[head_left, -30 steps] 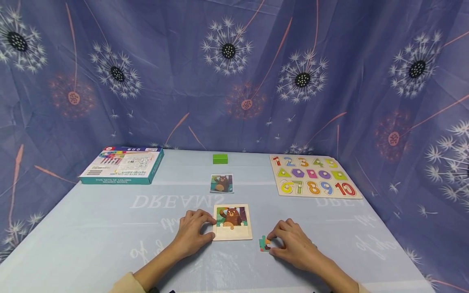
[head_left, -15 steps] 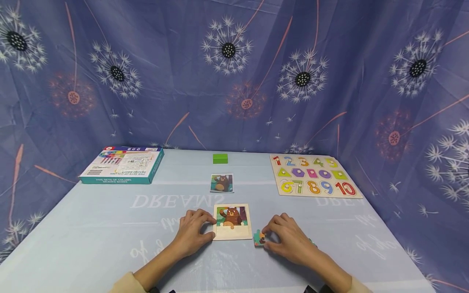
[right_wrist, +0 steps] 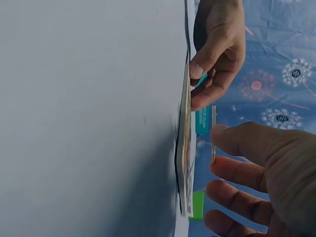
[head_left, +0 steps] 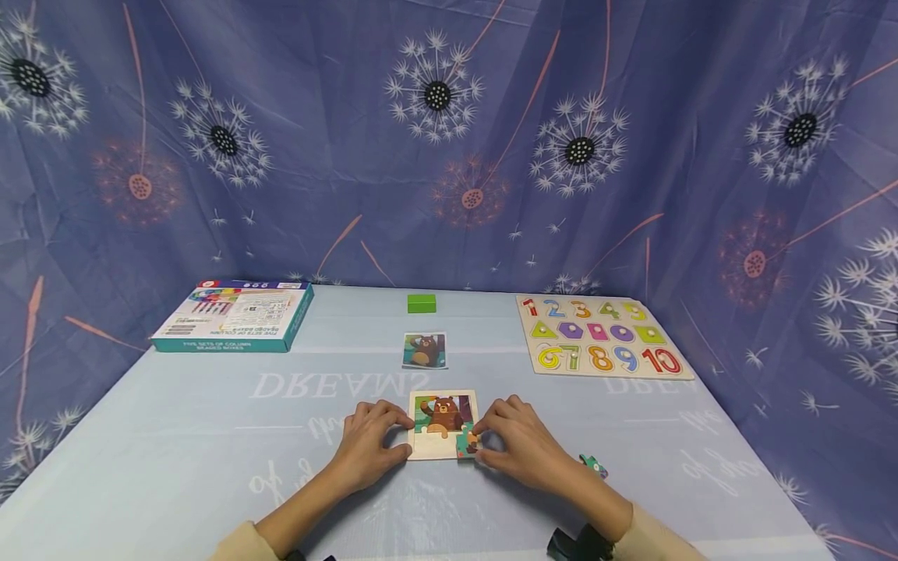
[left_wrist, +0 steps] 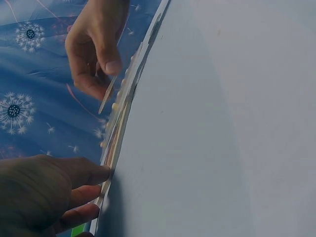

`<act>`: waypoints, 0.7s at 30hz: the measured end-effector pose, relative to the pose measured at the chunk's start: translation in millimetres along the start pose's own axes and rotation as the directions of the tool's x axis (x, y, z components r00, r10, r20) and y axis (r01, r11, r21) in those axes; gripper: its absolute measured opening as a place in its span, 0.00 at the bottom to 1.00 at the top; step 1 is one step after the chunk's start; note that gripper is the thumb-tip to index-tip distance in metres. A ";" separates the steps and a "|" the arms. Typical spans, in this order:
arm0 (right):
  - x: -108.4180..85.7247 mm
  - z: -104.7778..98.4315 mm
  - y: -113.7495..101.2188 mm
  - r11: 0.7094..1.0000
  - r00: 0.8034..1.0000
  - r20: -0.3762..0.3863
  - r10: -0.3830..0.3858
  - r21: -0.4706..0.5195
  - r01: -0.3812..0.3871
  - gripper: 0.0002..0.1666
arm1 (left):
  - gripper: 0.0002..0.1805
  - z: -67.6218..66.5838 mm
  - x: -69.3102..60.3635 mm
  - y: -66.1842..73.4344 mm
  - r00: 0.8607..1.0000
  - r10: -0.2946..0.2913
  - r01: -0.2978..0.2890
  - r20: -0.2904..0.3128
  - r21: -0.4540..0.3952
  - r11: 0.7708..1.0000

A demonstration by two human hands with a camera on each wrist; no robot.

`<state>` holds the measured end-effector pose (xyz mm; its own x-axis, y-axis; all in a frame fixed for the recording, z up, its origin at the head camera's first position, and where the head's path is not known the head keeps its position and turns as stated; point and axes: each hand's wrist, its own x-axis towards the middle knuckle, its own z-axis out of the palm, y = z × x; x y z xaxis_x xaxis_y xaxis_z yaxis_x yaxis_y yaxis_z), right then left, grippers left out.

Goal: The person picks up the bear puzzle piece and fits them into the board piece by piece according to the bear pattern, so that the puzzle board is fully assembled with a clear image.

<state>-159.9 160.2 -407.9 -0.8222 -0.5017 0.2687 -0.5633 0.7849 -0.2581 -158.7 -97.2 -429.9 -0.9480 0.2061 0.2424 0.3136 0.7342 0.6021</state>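
My left hand (head_left: 372, 442) rests its thumb and fingertips, fairly straight, against the left edge of a wooden bear jigsaw board (head_left: 431, 448). The bear's upper part fills the board's far half; bare wood shows in its near half. Between thumb and index finger my right hand (head_left: 522, 440) pinches a teal and orange puzzle piece (head_left: 464, 442) over the near right corner. In the right wrist view a gap separates that thin piece (right_wrist: 213, 138) from the board (right_wrist: 183, 148). Another green puzzle piece (head_left: 593, 465) lies right of my right forearm.
A bear picture card (head_left: 424, 351) lies beyond the board, with a green block (head_left: 422, 304) farther back. At the far left is a flat teal and white box (head_left: 231, 319). A number and shape board (head_left: 603, 339) lies at the back right.
My right hand has lifted the teal and orange piece and carried it left, from the table to over the board's near right corner. My left hand stays in place.
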 end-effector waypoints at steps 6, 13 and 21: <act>13.9 5.5 -9.2 1.000 1.000 0.018 -0.023 0.017 0.023 0.14 | 0.13 0.2 -0.2 -0.7 1.000 0.001 -0.001 0.000 0.003 1.000; 26.0 12.4 -18.3 0.999 0.998 0.058 -0.016 0.043 0.014 0.15 | 0.12 -0.4 -0.6 -0.4 1.000 0.013 -0.013 -0.005 0.006 1.000; 35.3 20.6 -24.6 0.999 0.996 0.077 -0.038 0.007 0.038 0.15 | 0.13 -0.9 -0.4 0.2 1.000 0.010 -0.010 -0.001 0.014 1.000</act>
<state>-176.7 115.7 -411.1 -0.8040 -0.5578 0.2061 -0.5945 0.7627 -0.2546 -158.3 -97.7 -429.1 -0.9447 0.2133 0.2490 0.3225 0.7410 0.5890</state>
